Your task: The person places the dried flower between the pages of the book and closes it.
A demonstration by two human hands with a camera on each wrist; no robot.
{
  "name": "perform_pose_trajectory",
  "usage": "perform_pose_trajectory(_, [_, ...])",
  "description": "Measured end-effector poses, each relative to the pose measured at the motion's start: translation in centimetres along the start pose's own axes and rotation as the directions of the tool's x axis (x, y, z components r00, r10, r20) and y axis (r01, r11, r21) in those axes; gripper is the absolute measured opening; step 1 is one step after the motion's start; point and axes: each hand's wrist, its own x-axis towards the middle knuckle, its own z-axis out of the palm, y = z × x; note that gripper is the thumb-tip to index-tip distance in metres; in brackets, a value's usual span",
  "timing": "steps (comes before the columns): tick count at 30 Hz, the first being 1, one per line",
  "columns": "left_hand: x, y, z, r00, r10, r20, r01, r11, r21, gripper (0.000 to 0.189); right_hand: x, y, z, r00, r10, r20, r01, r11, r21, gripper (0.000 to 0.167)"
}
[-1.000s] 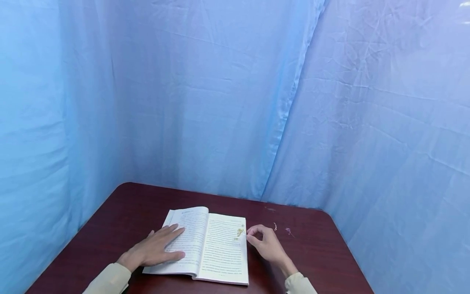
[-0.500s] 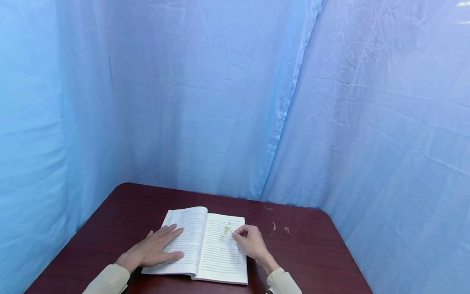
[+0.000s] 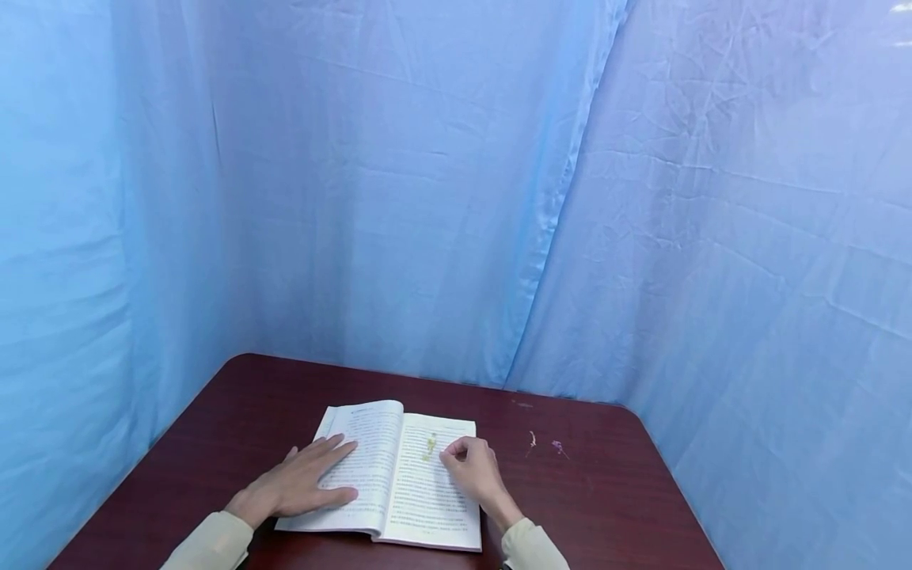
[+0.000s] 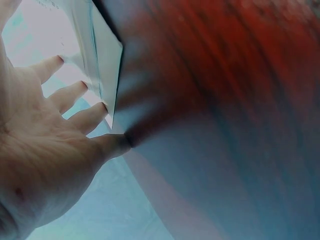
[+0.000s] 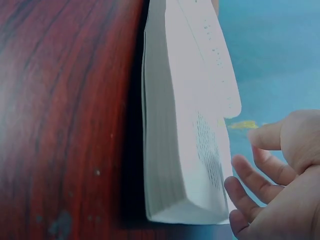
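Observation:
An open book point(image 3: 431, 511) with printed pages lies on the dark red table. On its left page rests my left hand point(image 3: 295, 479), fingers spread and straight. In the left wrist view, several fingertips of the left hand point(image 4: 55, 125) touch the paper, and one reaches past the page edge. Above the right page, my right hand point(image 3: 476, 473) pinches a small yellow dried flower sprig point(image 3: 431, 447) between thumb and forefinger. The right wrist view shows the yellow sprig point(image 5: 245, 124) sticking out from the fingertips of the right hand point(image 5: 277, 185); its stem is hidden by them.
To the right of the book lie a pale thin sprig point(image 3: 531, 442) and a purple dried sprig point(image 3: 559, 447) on the table point(image 3: 606, 507). A faint dark scrap or mark point(image 3: 522, 404) is farther back. Blue curtains point(image 3: 427, 198) surround the table.
My right hand has moved left from the book's right edge to over the right page, carrying the yellow dried flower sprig. The left hand has stayed on the left page.

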Motion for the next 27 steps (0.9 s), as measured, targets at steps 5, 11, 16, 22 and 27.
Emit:
perform_pose_trajectory(5, [0.0, 0.1, -0.1, 1.000, 0.009, -0.004, -0.009, 1.000, -0.004, 0.094, 0.1, -0.4, 0.6, 1.000, -0.014, -0.010, 0.013, 1.000, -0.005, 0.013])
perform_pose_trajectory(11, [0.0, 0.1, 0.0, 1.000, 0.001, 0.003, -0.001, 1.000, -0.003, 0.094, 0.1, -1.1, 1.3, 1.000, 0.018, -0.016, -0.017, 1.000, 0.012, 0.014])
perform_pose_trajectory(16, [0.0, 0.3, 0.0, 1.000, -0.002, 0.003, 0.002, 1.000, -0.005, 0.094, 0.0, -1.9, 1.5, 0.993, 0.111, 0.030, -0.113, 0.990, 0.083, 0.013])
perform_pose_trajectory(22, [0.1, 0.3, 0.0, 1.000, -0.004, 0.001, 0.004, 1.000, 0.000, 0.094, 0.3, -2.5, 1.9, 0.991, 0.129, 0.023, -0.131, 0.988, 0.086, 0.014])
perform_pose_trajectory(27, [0.1, 0.3, 0.2, 1.000, -0.005, 0.001, 0.005, 1.000, -0.009, 0.094, 0.3, -2.4, 2.1, 0.995, 0.094, -0.023, -0.094, 0.996, 0.002, 0.014])
